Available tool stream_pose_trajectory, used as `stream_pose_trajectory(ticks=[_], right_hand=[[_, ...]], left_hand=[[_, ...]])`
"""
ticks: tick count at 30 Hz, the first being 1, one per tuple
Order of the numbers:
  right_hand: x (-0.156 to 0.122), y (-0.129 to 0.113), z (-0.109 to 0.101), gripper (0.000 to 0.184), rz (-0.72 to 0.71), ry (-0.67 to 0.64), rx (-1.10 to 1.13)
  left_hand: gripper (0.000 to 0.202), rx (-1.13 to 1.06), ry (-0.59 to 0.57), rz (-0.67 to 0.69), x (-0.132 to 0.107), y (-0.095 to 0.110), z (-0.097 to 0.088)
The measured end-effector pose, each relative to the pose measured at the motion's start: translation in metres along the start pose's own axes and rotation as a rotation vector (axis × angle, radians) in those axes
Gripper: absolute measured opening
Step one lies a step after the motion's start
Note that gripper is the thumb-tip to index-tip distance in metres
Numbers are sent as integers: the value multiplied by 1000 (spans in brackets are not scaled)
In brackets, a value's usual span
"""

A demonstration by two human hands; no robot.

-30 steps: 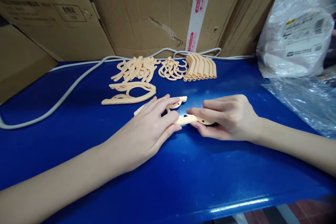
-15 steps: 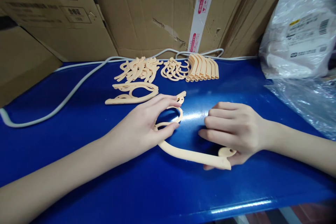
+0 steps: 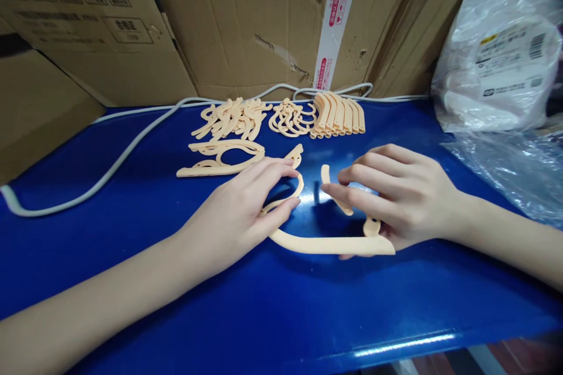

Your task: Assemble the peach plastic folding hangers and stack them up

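Observation:
A beige plastic folding hanger lies in front of me, one long arm reaching right. My left hand is closed around its middle, thumb and fingers either side of the curved loop. My right hand grips the arm's right end from below. A small curved beige piece shows at its fingertips; its lower part is partly hidden by the fingers. A round tab with a hole stands up near the arm's end. Another folded hanger lies beyond my left hand.
Along the back lie a pile of curved beige pieces, several beige hooks and a row of beige arms. A white cable runs behind them. Cardboard boxes stand at the back, a plastic bag at right.
My right hand has risen slightly and its fingers have opened a little, bringing the small curved piece into view. The hanger's right arm has tilted up to nearly level. My left hand stays put.

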State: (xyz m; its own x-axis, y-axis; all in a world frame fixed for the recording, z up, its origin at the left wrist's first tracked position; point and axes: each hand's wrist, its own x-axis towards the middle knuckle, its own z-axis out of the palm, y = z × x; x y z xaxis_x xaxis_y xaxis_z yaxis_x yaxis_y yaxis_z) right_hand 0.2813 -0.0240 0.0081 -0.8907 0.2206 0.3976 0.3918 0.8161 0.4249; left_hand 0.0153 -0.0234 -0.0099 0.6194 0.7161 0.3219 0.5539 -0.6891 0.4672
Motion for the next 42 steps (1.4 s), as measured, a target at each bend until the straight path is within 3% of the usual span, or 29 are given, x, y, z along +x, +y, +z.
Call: stream_pose_trajectory(ticks=[3, 5, 12, 17, 31, 42], right_hand=[[2, -5, 1, 68, -20, 15, 130], [3, -10, 1, 69, -21, 34, 231], [10, -30, -2, 37, -9, 28, 482], [12, -32, -4, 31, -6, 29, 577], [9, -24, 8, 26, 113, -65, 652], [8, -15, 9, 24, 183, -113, 490]], left_hand=[[26, 27, -1, -4, 0, 0, 1], [27, 42, -3, -5, 0, 0, 1], [29, 100, -3, -5, 0, 4, 2], [28, 105, 6, 13, 0, 5, 2], [28, 67, 55, -59, -3, 3, 6], [26, 20, 30, -90, -2, 3, 5]])
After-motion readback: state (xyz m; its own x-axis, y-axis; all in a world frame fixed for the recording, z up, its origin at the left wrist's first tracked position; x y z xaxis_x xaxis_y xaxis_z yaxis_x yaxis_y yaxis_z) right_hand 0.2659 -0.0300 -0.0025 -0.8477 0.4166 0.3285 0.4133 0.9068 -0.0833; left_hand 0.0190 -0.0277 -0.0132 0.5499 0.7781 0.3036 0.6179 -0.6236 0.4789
